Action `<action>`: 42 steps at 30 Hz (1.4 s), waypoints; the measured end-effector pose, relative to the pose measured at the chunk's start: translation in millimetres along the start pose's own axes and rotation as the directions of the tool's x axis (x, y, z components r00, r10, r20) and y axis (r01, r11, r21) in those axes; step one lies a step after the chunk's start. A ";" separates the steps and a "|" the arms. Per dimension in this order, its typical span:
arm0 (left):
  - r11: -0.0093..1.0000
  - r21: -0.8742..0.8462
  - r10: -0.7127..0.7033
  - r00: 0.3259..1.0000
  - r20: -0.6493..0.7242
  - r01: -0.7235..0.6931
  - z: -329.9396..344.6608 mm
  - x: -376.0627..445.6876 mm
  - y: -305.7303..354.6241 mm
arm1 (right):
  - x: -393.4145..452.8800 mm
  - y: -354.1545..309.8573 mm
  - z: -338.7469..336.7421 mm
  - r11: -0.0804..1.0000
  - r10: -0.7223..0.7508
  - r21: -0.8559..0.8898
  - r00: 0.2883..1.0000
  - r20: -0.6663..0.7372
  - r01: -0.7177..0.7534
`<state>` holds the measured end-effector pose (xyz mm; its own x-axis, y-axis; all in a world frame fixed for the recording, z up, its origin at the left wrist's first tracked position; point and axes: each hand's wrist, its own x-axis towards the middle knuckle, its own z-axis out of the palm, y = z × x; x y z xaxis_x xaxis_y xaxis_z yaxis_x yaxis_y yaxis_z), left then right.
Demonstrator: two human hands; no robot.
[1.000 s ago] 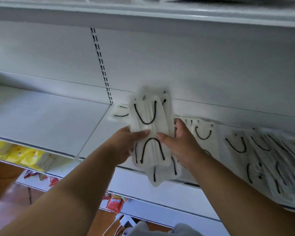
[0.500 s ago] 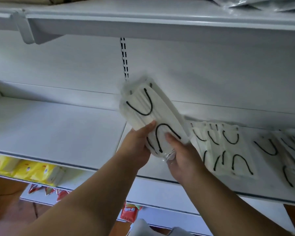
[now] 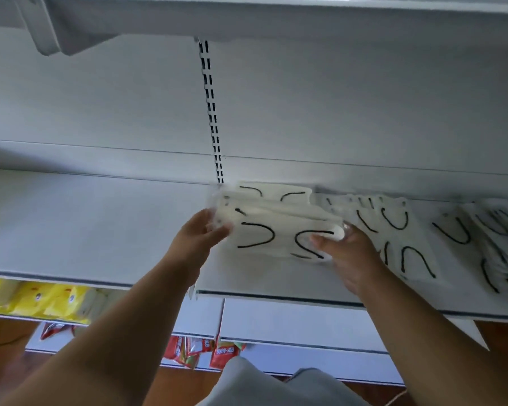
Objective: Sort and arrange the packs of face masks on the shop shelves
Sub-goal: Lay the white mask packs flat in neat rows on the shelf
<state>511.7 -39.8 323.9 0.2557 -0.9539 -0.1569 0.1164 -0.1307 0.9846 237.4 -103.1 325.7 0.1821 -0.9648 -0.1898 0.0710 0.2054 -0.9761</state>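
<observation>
White metal shop shelving fills the view, with a slotted upright strip (image 3: pixel 211 112) running down the back panel and a white middle shelf (image 3: pixel 85 230) at hand height. On that shelf, a stack of clear-wrapped white face mask packs with black ear loops (image 3: pixel 273 230) lies flat, long axis running left to right, parallel to the shelf's front edge. How many packs make up the stack cannot be told; at least two layers show. The left hand (image 3: pixel 198 238) grips the stack's left end, thumb on top and fingers curled beneath. The right hand (image 3: pixel 346 253) holds the right end, thumb pressed onto the top pack. Just to the right lies a second pile of flat mask packs (image 3: pixel 393 238), long axes running front to back, and a third, fanned pile (image 3: pixel 493 244) sits at the right edge. Yellow packets (image 3: pixel 38 300) occupy the shelf below; red sachets (image 3: pixel 200 350) lie lower still.
</observation>
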 end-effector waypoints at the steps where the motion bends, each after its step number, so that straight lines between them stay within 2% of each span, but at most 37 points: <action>1: 0.999 -0.037 -0.013 0.998 -0.061 0.011 2.3 -2.7 -0.5 | -0.7 4.6 -1.6 1.000 0.010 0.001 1.000 0.006 -0.010; 3: 0.998 -0.065 -0.009 0.989 -0.148 -0.001 7.3 -3.7 -3.3 | -4.0 6.4 -3.6 0.999 0.020 -0.034 1.000 0.002 -0.020; 7: 0.973 0.230 0.030 0.996 -0.086 -0.009 25.1 -5.8 -3.3 | -5.4 11.8 -3.2 0.991 -0.017 -0.137 1.000 -0.018 0.014; 10: 0.930 0.366 0.026 0.992 -0.123 0.021 28.0 -3.5 -9.0 | -8.7 13.8 -1.4 0.972 -0.031 -0.233 0.998 -0.047 0.020; 14: 0.931 0.360 0.131 0.978 -0.162 -0.065 21.1 -1.2 -3.8 | -5.4 4.5 -1.7 0.983 -0.077 -0.170 0.996 -0.044 0.069; 17: 0.924 0.362 0.167 0.982 -0.087 -0.125 13.4 -3.7 5.4 | -3.5 1.7 -6.8 0.973 -0.098 -0.212 0.995 -0.001 0.096; 19: 0.884 0.449 0.163 0.986 -0.034 -0.131 7.3 -6.9 3.2 | -7.2 5.0 -10.0 0.965 -0.036 -0.258 0.999 0.033 0.043; 22: 0.785 0.607 0.154 0.988 0.006 -0.126 7.4 -15.7 -6.3 | -14.6 14.1 -11.3 0.955 -0.052 -0.290 0.997 0.049 0.064; 25: 0.813 0.572 0.158 0.986 -0.042 -0.106 13.3 -16.6 -7.4 | -12.7 15.2 -10.3 0.949 -0.086 -0.304 0.996 0.016 0.087; 29: 0.962 0.273 0.053 0.993 -0.108 -0.021 10.9 -9.1 -1.0 | -6.7 6.1 -5.6 0.957 -0.063 -0.285 0.998 -0.006 0.059; 32: 0.990 0.132 -0.026 0.995 -0.097 0.039 13.3 -9.4 -7.4 | -4.9 13.1 -3.2 0.965 -0.024 -0.263 0.999 -0.049 0.011; 37: 0.968 0.250 -0.009 0.994 -0.108 0.036 24.3 -7.7 -15.0 | -1.6 18.5 4.9 0.977 -0.010 -0.212 0.996 -0.094 -0.010; 39: 0.945 0.326 0.011 0.993 -0.115 0.027 22.3 -6.9 -16.6 | 1.1 23.9 0.9 0.967 -0.025 -0.253 0.990 -0.138 -0.011; 42: 0.897 0.442 0.048 0.994 -0.097 -0.001 16.6 -6.2 -16.3 | 2.6 26.8 -6.2 0.942 -0.040 -0.336 0.990 -0.133 -0.007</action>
<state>492.2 -36.3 310.1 0.3525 -0.9286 -0.1159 -0.3196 -0.2359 0.9177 233.7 -101.2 298.4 0.0471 -0.9854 -0.1633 -0.2641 0.1454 -0.9535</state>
